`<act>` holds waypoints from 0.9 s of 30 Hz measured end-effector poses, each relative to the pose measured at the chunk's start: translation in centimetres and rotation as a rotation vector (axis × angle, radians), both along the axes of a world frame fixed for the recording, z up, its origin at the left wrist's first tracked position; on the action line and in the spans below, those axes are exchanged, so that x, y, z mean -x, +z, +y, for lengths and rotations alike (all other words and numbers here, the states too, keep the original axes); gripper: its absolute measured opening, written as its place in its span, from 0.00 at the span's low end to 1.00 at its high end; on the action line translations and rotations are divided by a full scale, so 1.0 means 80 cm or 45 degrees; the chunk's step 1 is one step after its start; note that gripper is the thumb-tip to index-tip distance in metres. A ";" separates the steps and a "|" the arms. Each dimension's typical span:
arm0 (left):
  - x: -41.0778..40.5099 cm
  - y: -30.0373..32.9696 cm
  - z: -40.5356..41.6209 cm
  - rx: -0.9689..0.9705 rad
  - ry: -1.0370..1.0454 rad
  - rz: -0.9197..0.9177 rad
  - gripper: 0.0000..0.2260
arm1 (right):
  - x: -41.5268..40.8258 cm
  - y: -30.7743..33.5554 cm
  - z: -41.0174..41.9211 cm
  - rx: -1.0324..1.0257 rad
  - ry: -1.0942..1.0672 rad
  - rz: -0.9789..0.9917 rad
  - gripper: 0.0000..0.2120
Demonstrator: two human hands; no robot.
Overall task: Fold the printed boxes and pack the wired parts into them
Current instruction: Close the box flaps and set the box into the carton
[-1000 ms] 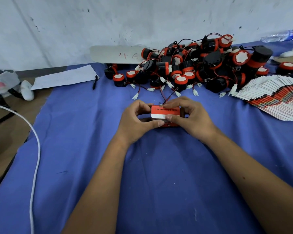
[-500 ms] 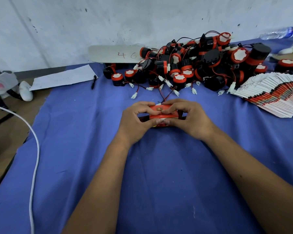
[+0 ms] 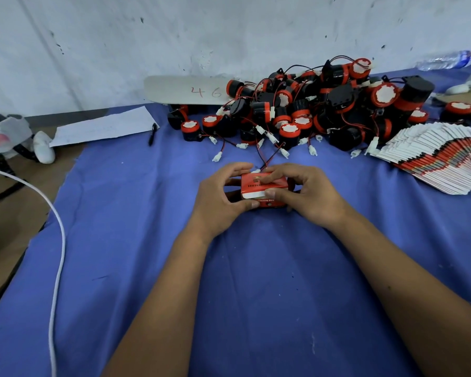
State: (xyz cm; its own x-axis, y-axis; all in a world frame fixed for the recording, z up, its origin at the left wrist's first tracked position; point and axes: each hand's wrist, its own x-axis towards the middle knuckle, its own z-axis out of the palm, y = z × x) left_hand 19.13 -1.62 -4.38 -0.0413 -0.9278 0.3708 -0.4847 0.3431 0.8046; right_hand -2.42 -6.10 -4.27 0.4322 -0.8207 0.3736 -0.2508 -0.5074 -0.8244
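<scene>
A small red printed box with a white band stands on the blue cloth in the middle. My left hand grips its left side, thumb along the front. My right hand grips its right side, fingers curled over the top and thumb on the front. Red and black wires run out behind the box. A heap of black and red wired parts lies at the back. Flat printed boxes are fanned out in a stack at the right.
A white card marked 46 leans at the wall. A paper sheet and a black pen lie back left. A white cable curves along the cloth's left edge. A plastic bottle lies far right.
The box's top flap has come down from upright and now lies over the box. Both hands stayed on the box, with my right fingers moving onto its top.
</scene>
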 end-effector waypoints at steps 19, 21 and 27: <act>-0.001 -0.002 0.000 0.113 0.030 -0.049 0.23 | -0.006 -0.002 0.002 0.087 -0.029 -0.061 0.10; 0.001 -0.002 0.001 0.124 0.050 0.004 0.20 | -0.005 -0.002 0.002 0.064 -0.011 -0.070 0.09; 0.003 0.002 0.001 0.119 0.079 0.020 0.15 | -0.009 0.000 0.004 0.073 -0.054 -0.059 0.13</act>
State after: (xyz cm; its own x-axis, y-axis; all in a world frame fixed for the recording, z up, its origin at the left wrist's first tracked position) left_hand 18.88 -1.54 -4.22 0.0217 -0.8899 0.4557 -0.4947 0.3865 0.7784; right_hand -1.73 -5.82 -4.31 0.3786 -0.8146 0.4395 -0.2355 -0.5440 -0.8054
